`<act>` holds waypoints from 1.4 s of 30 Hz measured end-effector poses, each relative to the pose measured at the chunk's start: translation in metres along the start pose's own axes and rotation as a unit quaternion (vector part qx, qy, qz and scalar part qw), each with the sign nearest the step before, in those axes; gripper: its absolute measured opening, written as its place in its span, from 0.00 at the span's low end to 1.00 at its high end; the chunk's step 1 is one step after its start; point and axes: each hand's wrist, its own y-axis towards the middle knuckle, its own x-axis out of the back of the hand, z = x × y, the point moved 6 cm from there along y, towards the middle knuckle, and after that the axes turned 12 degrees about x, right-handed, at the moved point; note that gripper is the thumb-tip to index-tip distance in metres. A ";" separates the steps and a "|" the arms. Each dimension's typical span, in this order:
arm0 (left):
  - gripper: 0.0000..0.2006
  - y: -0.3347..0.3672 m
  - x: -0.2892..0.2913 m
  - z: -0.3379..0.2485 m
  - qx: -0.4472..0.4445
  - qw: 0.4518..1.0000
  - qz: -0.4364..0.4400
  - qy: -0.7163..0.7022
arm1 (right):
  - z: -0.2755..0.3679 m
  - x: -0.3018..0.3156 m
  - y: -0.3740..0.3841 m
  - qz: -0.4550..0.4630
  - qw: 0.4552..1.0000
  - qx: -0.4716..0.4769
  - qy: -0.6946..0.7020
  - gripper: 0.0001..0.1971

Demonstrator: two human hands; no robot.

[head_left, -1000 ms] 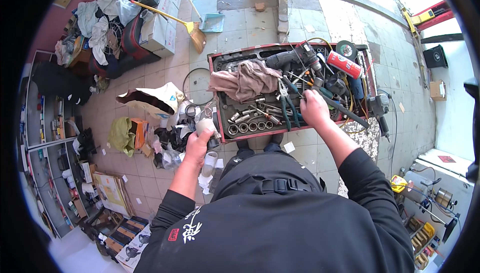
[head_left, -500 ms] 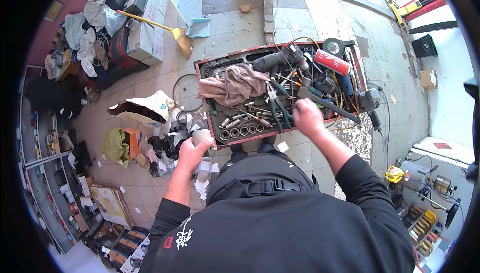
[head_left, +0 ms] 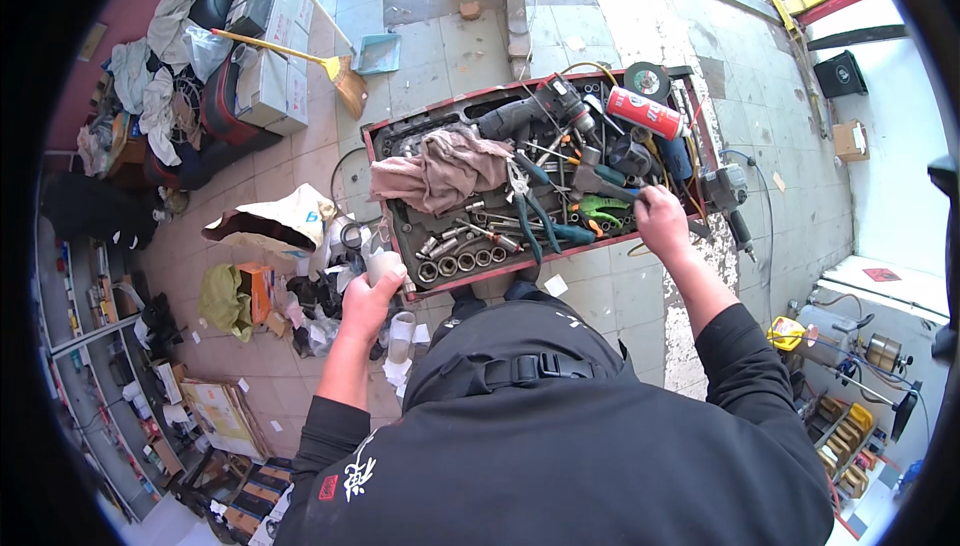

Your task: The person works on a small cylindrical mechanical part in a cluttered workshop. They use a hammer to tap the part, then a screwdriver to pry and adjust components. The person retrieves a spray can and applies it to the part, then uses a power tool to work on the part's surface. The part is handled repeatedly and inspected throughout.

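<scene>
My left hand [head_left: 368,298] is closed around a whitish cylindrical object [head_left: 382,265] at the near left corner of the tool tray [head_left: 398,236]; its exact kind is unclear. My right hand [head_left: 660,218] has its fingers closed on the handle of a dark hammer [head_left: 610,186], whose head lies among the tools. Beside the hammer are a bright green clamp-like tool [head_left: 600,208] and teal-handled pliers [head_left: 535,211]. A row of sockets [head_left: 466,263] fills the near edge, left of the pliers. A pinkish-brown rag [head_left: 440,168] covers the tray's left part.
A power tool [head_left: 520,118], a red spray can [head_left: 645,114] and a disc [head_left: 646,79] rest at the tray's far side. Another power tool [head_left: 725,191] hangs at its right end. Left on the floor are a paper sack [head_left: 290,218], litter and a broom [head_left: 345,81].
My right hand has moved right from near the hammer's head onto its handle, uncovering the green tool. My left hand still holds the whitish object. The whole view has shifted slightly.
</scene>
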 end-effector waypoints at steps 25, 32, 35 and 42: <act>0.37 0.018 -0.151 -0.070 -0.259 0.835 0.027 0.486 | 0.093 0.059 -0.135 0.196 0.976 -0.097 -0.001 0.17; 0.38 0.036 -0.159 -0.056 -0.277 0.782 0.069 0.554 | 0.178 -0.004 -0.179 0.077 0.986 -0.090 0.115 0.14; 0.38 0.039 -0.159 -0.057 -0.279 0.765 0.061 0.577 | 0.188 -0.017 -0.182 0.070 0.987 -0.097 0.107 0.15; 0.39 0.034 -0.170 -0.059 -0.324 0.697 0.046 0.638 | 0.193 -0.024 -0.184 0.089 0.991 -0.076 0.063 0.14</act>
